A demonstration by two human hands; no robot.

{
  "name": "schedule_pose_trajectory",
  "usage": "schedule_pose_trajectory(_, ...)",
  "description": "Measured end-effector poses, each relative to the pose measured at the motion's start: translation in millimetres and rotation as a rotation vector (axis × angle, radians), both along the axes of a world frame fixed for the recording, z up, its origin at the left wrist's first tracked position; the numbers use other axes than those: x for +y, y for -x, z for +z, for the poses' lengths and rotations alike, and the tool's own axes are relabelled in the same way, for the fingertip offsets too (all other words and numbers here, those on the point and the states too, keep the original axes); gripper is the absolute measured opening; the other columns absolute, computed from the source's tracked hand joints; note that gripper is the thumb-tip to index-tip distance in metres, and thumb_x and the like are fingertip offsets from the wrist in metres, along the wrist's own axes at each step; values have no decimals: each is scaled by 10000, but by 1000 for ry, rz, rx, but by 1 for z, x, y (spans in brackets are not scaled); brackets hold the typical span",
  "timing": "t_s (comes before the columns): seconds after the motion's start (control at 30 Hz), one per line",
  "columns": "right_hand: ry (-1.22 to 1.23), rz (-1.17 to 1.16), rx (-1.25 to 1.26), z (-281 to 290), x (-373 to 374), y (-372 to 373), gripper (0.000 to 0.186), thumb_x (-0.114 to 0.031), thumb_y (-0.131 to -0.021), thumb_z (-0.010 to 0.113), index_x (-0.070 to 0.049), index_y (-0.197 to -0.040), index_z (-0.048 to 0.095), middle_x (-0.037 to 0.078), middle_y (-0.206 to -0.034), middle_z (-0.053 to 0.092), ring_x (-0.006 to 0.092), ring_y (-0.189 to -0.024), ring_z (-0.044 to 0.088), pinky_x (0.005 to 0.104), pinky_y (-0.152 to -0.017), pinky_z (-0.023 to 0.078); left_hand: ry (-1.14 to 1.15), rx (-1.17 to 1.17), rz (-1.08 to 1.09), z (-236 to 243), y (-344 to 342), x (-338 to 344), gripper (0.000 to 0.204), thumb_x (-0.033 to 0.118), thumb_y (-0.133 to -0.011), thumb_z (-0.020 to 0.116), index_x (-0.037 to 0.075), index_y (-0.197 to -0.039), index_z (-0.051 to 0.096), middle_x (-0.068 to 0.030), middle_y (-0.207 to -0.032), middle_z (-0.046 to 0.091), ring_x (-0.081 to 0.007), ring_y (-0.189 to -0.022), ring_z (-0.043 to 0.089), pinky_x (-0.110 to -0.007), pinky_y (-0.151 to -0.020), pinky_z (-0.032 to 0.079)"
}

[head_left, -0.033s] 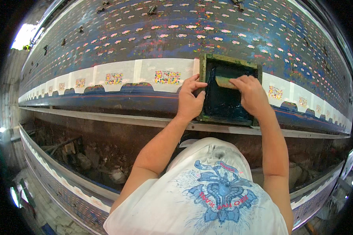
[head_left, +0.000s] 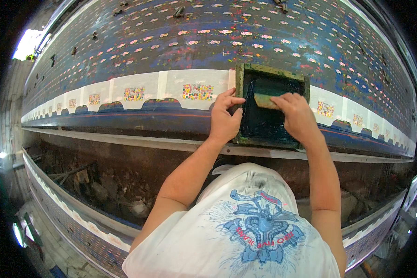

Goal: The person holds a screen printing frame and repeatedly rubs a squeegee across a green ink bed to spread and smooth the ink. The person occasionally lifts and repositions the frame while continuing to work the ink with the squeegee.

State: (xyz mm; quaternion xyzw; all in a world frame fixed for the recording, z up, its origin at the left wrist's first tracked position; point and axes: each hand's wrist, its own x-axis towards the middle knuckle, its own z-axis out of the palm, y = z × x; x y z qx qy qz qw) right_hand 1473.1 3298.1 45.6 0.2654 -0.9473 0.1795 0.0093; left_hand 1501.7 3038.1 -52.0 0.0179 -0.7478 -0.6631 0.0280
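Note:
A wooden screen-printing frame (head_left: 240, 83) lies on the long table over a strip of white fabric pieces. Dark ink coats its mesh (head_left: 264, 127). My left hand (head_left: 225, 116) grips the frame's left rail, fingers and thumb closed over the wood. Inside the frame, my right hand (head_left: 299, 113) is closed on the right end of a squeegee (head_left: 265, 102), a short flat tool with a wooden-looking body. The squeegee's lower edge and the fabric beneath the frame are hidden.
White pieces with colourful dotted prints (head_left: 198, 91) run along the table (head_left: 194, 55) on both sides. Rows of small printed marks cover the table's dark surface. A metal rail (head_left: 171, 144) edges its near side. Behind me stands another table with white pieces (head_left: 78, 201).
The squeegee and my right hand have shifted very slightly toward me inside the frame. My left hand and the frame have stayed put.

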Motion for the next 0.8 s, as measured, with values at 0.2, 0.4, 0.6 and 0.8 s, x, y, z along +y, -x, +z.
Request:
schedule_pose_trajectory(0.2, -23, -18, -2, 1, -11, -60, 521, 67, -820, 699, -59, -1319, 776, 127, -1242, 757, 368, -1129, 684, 483, -993, 546, 46, 61, 7, 6, 7, 5, 380, -73, -904, 721, 70, -1243, 817, -257, -1642, 587, -408, -1548, 553, -470, -1284, 418)
schedule_pose_trajectory(0.4, -20, -36, -5, -2, -17, -96, 488, -1, -843, 753, -48, -1328, 765, 143, -1295, 735, 370, -1179, 677, 486, -1023, 552, 169, 165, 38, -6, -1, 14, 442, -55, -897, 740, 72, -1317, 798, -276, -1727, 519, -411, -1593, 514, -475, -1320, 388)
schedule_pose_trajectory(0.6, 166, -87, -50, -10, 1, -120, 495, -159, -881, 880, -69, -1354, 762, 156, -1429, 698, 413, -1373, 625, 546, -1153, 506, 241, 186, 12, -7, -2, 16, 502, -67, -787, 730, 97, -1248, 839, -261, -1729, 532, -456, -1570, 512, -486, -1307, 403)
schedule_pose_trajectory(0.8, 519, -511, 39, -43, 56, -136, 424, -119, -962, 834, -56, -1377, 772, 185, -1500, 694, 397, -1445, 617, 513, -1223, 470, 205, 175, 33, -2, -2, 21, 437, -77, -757, 703, 66, -1134, 871, -254, -1748, 528, -392, -1587, 526, -451, -1322, 382)
